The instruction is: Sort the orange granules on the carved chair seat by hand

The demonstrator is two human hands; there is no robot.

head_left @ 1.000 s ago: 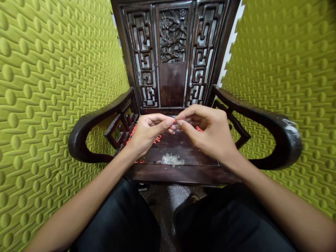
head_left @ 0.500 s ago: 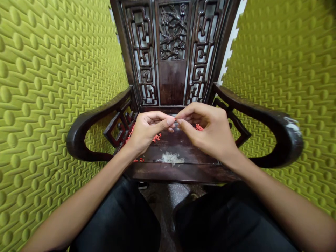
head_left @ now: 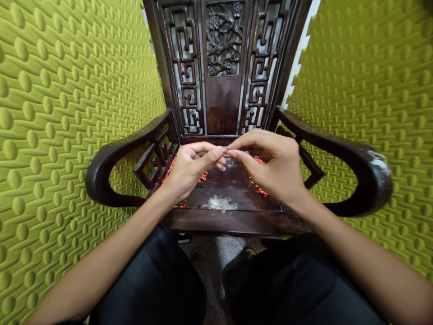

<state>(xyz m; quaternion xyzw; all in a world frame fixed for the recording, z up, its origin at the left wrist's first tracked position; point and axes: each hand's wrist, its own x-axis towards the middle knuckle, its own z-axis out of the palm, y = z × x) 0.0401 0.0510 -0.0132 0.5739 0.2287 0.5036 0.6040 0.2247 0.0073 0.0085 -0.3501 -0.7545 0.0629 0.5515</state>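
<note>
My left hand and my right hand meet fingertip to fingertip above the dark wooden chair seat. Both hands are closed in a pinch on something tiny that I cannot make out. Small red pieces lie scattered on the seat under and beside the hands, with more red pieces at the left. A little heap of white bits sits near the seat's front edge, below the hands.
The carved chair back rises behind the hands. Curved armrests stand at the left and the right. Green padded walls close in on both sides. My dark-trousered knees are below the seat.
The hands have risen slightly and stayed pinched together. More red pieces now show on the seat under my right hand.
</note>
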